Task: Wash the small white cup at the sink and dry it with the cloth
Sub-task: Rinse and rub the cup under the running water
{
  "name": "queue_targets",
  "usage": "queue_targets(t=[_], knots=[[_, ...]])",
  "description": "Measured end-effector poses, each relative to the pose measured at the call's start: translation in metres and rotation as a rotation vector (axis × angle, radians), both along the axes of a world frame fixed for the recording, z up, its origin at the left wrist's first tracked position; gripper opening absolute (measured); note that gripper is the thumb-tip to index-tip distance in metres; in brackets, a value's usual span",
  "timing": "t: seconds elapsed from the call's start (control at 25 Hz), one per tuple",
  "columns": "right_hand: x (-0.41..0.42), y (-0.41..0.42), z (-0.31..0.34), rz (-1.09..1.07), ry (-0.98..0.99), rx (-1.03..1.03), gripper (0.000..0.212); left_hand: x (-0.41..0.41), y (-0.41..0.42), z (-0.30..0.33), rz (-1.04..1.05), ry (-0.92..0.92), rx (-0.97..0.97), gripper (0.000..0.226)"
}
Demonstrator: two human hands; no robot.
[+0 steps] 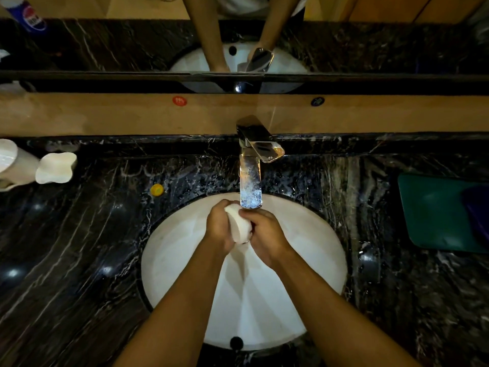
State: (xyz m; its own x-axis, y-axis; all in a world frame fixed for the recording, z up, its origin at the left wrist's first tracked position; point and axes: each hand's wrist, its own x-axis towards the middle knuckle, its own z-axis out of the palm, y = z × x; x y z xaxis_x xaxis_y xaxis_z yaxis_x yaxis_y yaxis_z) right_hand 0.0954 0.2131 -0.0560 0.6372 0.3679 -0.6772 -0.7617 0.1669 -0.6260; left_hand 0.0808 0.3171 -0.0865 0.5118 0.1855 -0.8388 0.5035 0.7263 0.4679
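The small white cup [239,225] lies tilted between both hands over the white sink basin [172,250], just under the spout of the chrome faucet [250,181]. My left hand [219,229] wraps its left side and my right hand [266,234] grips its right side, with fingers over the rim. Most of the cup is hidden by the fingers. I cannot tell whether water is running. A dark green cloth [439,213] lies flat on the counter at the far right, apart from both hands.
The black marble counter [79,247] surrounds the basin. White wavy-rimmed containers [55,168] stand at the far left, with a small yellow cap [157,189] near them. A mirror [238,35] runs along the back above a wooden ledge. A dark round object [369,263] sits right of the basin.
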Motion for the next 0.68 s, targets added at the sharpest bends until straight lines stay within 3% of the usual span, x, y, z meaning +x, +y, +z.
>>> queue_targets(t=[0.12, 0.2, 0.28, 0.36, 0.48, 0.56, 0.68], knots=[[0.002, -0.002, 0.0, 0.052, -0.066, -0.086, 0.022, 0.001, -0.002, -0.006, 0.011, 0.004, -0.098, 0.029], [0.004, 0.003, -0.002, 0.067, -0.066, -0.306, 0.019, 0.0, -0.006, -0.01, -0.048, 0.05, 0.042, 0.031], [0.008, 0.008, -0.002, 0.038, 0.055, -0.409, 0.016, -0.004, -0.01, -0.012, -0.097, 0.084, 0.191, 0.029], [0.008, 0.011, 0.004, 0.037, 0.165, -0.348, 0.019, -0.01, -0.009, -0.015, -0.083, 0.092, 0.198, 0.026], [0.003, 0.014, 0.004, 0.12, -0.01, -0.329, 0.028, -0.013, -0.002, -0.015, 0.051, 0.064, -0.046, 0.021], [-0.005, 0.011, 0.002, 0.08, -0.104, -0.27, 0.021, -0.013, 0.0, -0.012, 0.117, 0.029, -0.142, 0.025], [-0.004, 0.004, 0.0, 0.089, -0.166, -0.285, 0.015, -0.018, -0.001, -0.013, 0.085, -0.037, -0.012, 0.035]])
